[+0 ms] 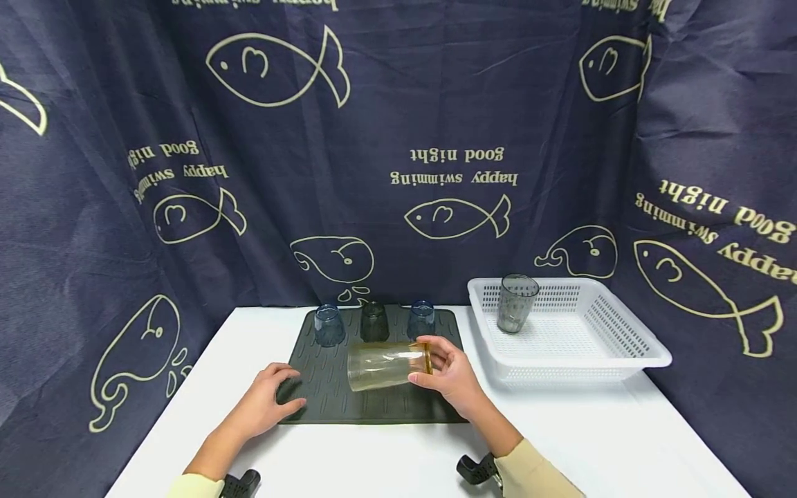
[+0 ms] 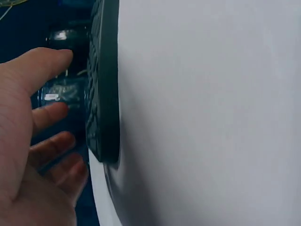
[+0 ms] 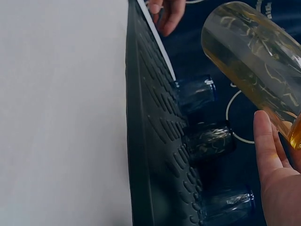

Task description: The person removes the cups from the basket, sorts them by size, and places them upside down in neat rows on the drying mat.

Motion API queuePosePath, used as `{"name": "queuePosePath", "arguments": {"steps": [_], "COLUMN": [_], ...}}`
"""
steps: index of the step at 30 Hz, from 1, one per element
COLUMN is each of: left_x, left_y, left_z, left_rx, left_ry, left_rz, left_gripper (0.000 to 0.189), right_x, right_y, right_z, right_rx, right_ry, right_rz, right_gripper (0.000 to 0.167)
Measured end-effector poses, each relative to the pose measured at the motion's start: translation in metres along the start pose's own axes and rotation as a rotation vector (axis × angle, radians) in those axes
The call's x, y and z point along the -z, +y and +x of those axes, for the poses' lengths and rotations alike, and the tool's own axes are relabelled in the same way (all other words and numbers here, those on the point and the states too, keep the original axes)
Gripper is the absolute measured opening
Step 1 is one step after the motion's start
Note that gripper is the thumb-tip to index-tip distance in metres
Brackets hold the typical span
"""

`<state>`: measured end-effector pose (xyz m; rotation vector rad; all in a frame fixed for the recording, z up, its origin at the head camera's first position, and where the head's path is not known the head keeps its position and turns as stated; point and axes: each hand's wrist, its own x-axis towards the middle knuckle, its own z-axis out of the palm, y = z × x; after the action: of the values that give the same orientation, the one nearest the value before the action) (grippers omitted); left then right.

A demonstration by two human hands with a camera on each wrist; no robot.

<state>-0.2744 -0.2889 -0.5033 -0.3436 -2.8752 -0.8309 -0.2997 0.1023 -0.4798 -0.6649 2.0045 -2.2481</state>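
My right hand [image 1: 453, 377] grips an amber glass [image 1: 381, 365] by its thick base, holding it on its side above the dark mat [image 1: 336, 408]. The mouth of this glass points left, as the head view shows. My left hand [image 1: 264, 404] is at the mat's left edge, fingers spread and slightly bent, with nothing in it. Along the back of the mat stand a blue glass [image 1: 328, 326], a dark grey glass [image 1: 374, 322] and another blue glass [image 1: 421, 319], all upside down. The right wrist view shows the amber glass [image 3: 254, 56] tilted and clear of the mat.
A white perforated basket [image 1: 579, 363] stands to the right of the mat on the white table [image 1: 386, 460]. Inside it a grey glass [image 1: 516, 304] leans near the left wall. A dark blue curtain [image 1: 386, 124] with fish drawings hangs behind the table.
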Motion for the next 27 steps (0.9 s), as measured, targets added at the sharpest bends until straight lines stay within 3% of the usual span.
{"name": "queuePosePath", "arguments": {"steps": [7, 15, 23, 27], "left_x": [0.004, 0.007, 0.009, 0.009], "left_y": [-0.011, -0.014, -0.014, -0.015], "left_z": [-0.003, -0.004, -0.004, -0.004], "left_rx": [0.056, 0.095, 0.11, 0.087], "left_ry": [-0.085, -0.163, -0.194, -0.196], "left_rz": [0.064, 0.061, 0.072, 0.076], "left_gripper": [0.077, 0.087, 0.095, 0.098], "right_x": [-0.004, -0.011, -0.019, -0.024], "right_y": [0.002, 0.002, 0.001, 0.0], "right_z": [0.013, 0.03, 0.045, 0.054], "right_rx": [-0.021, -0.034, -0.014, -0.016], "right_ry": [0.052, 0.074, 0.06, 0.055], "right_rz": [-0.02, -0.073, -0.122, -0.184], "right_gripper": [0.071, 0.069, 0.068, 0.067]}}
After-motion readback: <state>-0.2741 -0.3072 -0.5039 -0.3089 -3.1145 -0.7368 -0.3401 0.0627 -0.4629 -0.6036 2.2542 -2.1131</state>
